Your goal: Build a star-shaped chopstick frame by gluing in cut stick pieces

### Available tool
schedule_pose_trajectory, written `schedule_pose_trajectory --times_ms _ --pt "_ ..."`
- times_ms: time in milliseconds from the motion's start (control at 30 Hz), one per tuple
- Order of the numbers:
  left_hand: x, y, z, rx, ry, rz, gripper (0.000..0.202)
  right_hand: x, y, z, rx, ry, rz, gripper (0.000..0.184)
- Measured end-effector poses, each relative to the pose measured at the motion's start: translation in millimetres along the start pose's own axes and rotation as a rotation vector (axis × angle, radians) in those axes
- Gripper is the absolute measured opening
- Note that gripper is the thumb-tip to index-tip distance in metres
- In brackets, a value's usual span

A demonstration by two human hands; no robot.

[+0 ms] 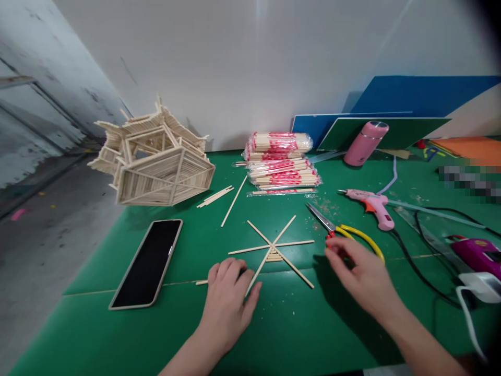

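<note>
Several wooden chopsticks cross in a star (pixel 272 245) on the green table, with short cut pieces (pixel 274 257) laid side by side between two of its legs. My left hand (pixel 230 295) rests at the star's lower left leg, fingers curled over a chopstick (pixel 202 282) whose end sticks out to the left. Its fingertips are partly hidden. To the right, my right hand (pixel 356 271) is closed at the red part of the handle of the scissors (pixel 323 216). Their blades point up and left, and a yellow handle loop (pixel 364 237) shows behind the hand.
A chopstick-built model house (pixel 168 172) stands at the back left, behind a phone (pixel 146 266). Wrapped chopstick packs (pixel 284 162) are piled at the back. Rightward are a pink glue gun (pixel 371 203) with its cord, a pink bottle (pixel 366 143) and a purple device (pixel 477 256).
</note>
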State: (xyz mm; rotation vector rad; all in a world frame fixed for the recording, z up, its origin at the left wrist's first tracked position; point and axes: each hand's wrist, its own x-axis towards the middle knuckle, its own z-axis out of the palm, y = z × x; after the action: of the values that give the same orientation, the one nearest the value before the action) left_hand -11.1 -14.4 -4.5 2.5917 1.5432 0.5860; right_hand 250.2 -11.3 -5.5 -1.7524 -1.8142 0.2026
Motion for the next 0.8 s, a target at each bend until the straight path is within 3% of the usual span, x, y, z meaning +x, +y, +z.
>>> schedule_pose_trajectory --times_ms 100,267,567,800 --pt "-3 -7 -6.3 0.028 0.012 -0.017 0.019 -12 -29 19 0.141 -0.153 -0.084 0.016" --pt "-18 -29 -14.8 0.135 -0.003 0.004 0.019 -11 -44 31 0.0 -0.268 -0.125 0.013" --pt "-31 -49 -7.6 0.159 0.019 0.041 0.021 -9 -45 36 -0.075 -0.281 -0.103 0.012" --pt "-37 -55 -12.0 0.165 0.051 0.047 0.015 -9 -43 36 -0.087 -0.269 -0.088 0.013"
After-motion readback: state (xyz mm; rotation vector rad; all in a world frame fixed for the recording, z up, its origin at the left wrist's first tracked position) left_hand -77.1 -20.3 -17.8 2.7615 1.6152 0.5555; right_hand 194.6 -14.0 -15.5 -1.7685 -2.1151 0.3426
